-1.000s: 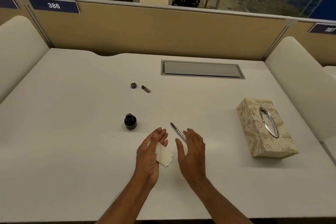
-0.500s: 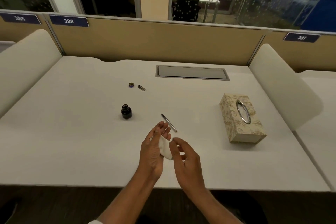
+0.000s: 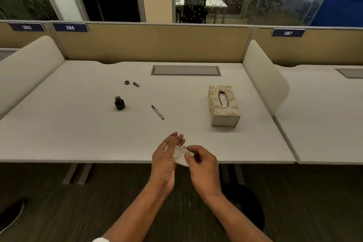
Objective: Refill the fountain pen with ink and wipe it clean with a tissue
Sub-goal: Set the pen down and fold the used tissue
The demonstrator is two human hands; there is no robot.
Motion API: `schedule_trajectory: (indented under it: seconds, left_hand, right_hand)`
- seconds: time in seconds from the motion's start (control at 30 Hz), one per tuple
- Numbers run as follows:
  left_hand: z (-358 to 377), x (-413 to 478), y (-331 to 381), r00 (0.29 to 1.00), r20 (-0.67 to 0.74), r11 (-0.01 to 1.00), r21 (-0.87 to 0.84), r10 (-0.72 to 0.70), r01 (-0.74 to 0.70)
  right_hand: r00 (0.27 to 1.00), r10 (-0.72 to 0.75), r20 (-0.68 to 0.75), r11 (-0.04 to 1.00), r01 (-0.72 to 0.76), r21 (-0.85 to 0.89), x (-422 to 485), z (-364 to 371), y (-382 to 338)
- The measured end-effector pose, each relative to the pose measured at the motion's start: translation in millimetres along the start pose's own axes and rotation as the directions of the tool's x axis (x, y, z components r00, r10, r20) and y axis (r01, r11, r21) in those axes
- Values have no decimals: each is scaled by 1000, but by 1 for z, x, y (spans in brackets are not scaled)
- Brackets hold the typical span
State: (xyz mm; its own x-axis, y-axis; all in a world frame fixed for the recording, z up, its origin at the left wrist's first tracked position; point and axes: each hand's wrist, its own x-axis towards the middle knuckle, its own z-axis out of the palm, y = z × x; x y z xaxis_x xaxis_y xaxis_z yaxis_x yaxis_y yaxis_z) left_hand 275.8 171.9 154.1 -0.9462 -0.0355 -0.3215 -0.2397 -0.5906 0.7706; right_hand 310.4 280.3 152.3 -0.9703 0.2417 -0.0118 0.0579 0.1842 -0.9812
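Both hands have drawn back to the desk's near edge: the left hand (image 3: 165, 165), fingers open, cradles the tissue (image 3: 181, 155), while the right hand (image 3: 204, 167) has closed thumb and forefinger on it. Wiping seems finished. The fountain pen (image 3: 157, 112) lies free at eleven o'clock, with the uncapped ink bottle (image 3: 119, 103) farther off at ten.
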Motion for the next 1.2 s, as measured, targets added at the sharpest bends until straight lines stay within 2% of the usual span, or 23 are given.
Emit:
schedule_trajectory:
  seconds: [0.2, 0.47, 0.63, 0.87, 1.2]
  left_hand:
    - [5, -17, -22, 997, 80, 929, 368, -13, -17]
    - [18, -12, -87, 986, 141, 761, 648, -90, -23]
    - [44, -13, -137, 983, 144, 685, 728, -112, -29]
    - [72, -6, -200, 976, 134, 602, 799, -173, -3]
    - [95, 16, -261, 975, 112, 514, 858, -194, 4]
  right_hand:
    - [993, 2, -118, 995, -14, -103, -13, -43, 13]
    - [950, 109, -294, 979, -154, -134, -28, -102, 59]
    - [895, 185, -406, 959, -254, -125, -32, -142, 91]
    - [840, 230, -491, 934, -333, -132, -19, -184, 141]
    - [835, 232, -499, 904, -375, -206, 6, -215, 204]
